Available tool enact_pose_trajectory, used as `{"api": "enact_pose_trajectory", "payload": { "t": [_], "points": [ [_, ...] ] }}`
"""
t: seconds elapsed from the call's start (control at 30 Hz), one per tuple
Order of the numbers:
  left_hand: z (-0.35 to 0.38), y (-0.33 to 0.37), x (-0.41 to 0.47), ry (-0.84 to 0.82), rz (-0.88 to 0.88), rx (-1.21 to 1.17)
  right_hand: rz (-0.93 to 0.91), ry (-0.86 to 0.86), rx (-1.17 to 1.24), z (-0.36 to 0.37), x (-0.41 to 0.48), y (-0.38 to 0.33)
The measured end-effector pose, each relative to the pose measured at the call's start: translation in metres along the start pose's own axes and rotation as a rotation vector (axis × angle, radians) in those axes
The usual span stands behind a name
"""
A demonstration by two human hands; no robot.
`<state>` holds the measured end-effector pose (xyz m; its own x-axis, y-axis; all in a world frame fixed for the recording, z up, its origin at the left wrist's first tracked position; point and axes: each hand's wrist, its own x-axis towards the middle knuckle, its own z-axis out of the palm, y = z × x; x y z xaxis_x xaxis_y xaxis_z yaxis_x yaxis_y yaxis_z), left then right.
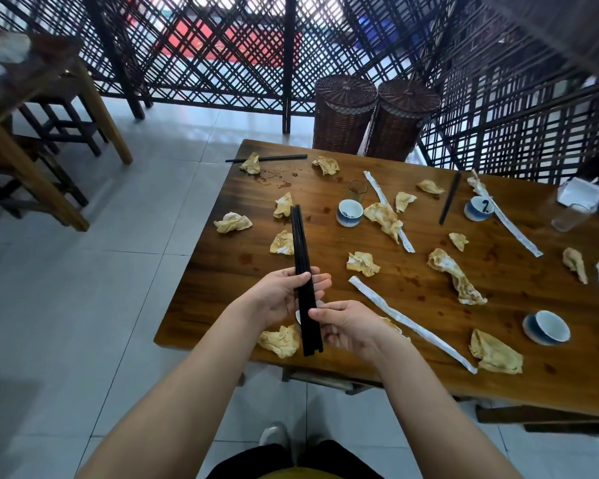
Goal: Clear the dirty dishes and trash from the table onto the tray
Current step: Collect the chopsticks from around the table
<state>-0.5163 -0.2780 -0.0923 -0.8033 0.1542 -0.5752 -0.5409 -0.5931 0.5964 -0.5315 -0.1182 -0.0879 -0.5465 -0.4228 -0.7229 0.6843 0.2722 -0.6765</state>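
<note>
Both hands hold a bundle of black chopsticks point(301, 250) upright over the near left corner of the wooden table point(429, 361). My left hand point(284, 295) grips the bundle at its middle. My right hand point(346, 324) pinches it lower down. On the table lie several stained crumpled napkins point(362, 263), white paper chopstick sleeves point(412, 324), three blue-and-white cups point(349, 212), a small glass point(357, 190) and more black chopsticks at the far left edge point(267, 158) and far right point(449, 198). No tray is in view.
Two wicker baskets point(343, 114) stand behind the table against a dark lattice screen point(222, 46). A clear glass point(569, 217) and a white napkin holder point(580, 195) sit at the right edge. Another wooden table with stools point(52, 108) stands at the left on the tiled floor.
</note>
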Motion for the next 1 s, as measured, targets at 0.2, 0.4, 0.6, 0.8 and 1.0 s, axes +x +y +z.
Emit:
{"api": "enact_pose_trajectory", "payload": {
  "t": [0.2, 0.4, 0.6, 0.8, 1.0],
  "points": [
    [0.015, -0.001, -0.011, 0.031, 0.032, 0.057, 0.014, -0.084, 0.034, -0.001, -0.003, -0.003],
    [0.034, -0.015, -0.032, 0.113, 0.088, 0.041, 0.03, -0.18, -0.08, -0.011, -0.016, 0.0],
    [0.059, -0.042, -0.043, 0.238, 0.136, -0.047, 0.03, -0.262, -0.126, -0.023, -0.041, 0.006],
    [0.066, -0.067, -0.057, 0.336, 0.185, -0.121, 0.018, -0.367, -0.179, -0.027, -0.052, 0.021],
    [0.06, -0.081, -0.085, 0.403, 0.201, -0.135, 0.026, -0.465, -0.191, -0.012, -0.063, 0.036]
  ]
}}
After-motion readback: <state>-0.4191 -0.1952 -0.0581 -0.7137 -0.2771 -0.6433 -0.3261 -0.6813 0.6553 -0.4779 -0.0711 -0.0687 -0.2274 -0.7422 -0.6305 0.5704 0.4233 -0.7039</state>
